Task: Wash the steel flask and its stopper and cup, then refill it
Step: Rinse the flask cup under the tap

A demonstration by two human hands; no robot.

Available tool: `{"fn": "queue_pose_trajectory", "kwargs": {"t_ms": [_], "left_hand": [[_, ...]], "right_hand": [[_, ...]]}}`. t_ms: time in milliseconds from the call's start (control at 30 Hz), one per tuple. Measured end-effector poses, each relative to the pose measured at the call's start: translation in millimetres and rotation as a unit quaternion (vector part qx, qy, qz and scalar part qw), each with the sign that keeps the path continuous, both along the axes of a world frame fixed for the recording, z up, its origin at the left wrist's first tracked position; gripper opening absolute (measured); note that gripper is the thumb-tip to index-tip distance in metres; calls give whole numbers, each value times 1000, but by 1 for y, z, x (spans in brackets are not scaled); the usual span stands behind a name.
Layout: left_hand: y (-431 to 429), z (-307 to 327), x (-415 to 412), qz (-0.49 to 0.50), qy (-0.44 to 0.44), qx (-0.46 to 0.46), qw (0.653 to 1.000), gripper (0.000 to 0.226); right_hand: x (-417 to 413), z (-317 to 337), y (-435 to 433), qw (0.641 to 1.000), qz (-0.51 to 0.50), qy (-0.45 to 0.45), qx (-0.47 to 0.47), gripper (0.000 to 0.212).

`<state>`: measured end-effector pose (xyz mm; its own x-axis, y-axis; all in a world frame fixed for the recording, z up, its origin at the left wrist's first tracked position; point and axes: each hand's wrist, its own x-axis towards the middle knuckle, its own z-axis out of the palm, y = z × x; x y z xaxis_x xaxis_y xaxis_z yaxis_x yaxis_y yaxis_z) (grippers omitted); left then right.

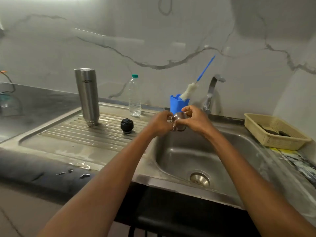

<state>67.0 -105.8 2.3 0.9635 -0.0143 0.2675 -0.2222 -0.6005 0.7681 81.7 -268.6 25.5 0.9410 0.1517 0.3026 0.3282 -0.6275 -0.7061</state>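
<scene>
both hands are out over the sink [179,151], and they hold the small steel cup [178,120] between them. the left hand [161,123] curls round one side of the cup and the right hand [195,119] curls round the other side, with fingers up at the rim. i think the person is rubbing the cup clean, and it is kept over the sink so drips fall in the bowl and not on the tabletop [34,100]. the tap [212,89] is just behind the hands, close enough to rinse under (i cannot see any water coming out of it). the flask [87,96] stands on the ribbed draining board [68,132] to the left, well apart from the hands. it looks like its mouth is at the bottom, which would let water run out of it. the black stopper [126,126] sits on the same board, between the flask and the hands, most likely waiting there to drip dry too. a clear water bottle [134,98] with a green cap stands at the back of the board, maybe ready for the refill. a bottle brush [189,91] leans in a blue holder [176,103] beside the tap, easy to grab. a yellow basket [282,142] rests on the right side of the sink.
</scene>
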Motion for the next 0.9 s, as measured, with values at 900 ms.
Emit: {"fn": "queue_pose_trajectory", "kwargs": {"t_ms": [900], "left_hand": [[219,-22,-24,239,56,23,969,25]], "right_hand": [[9,12,263,974,150,18,-167,58]]}}
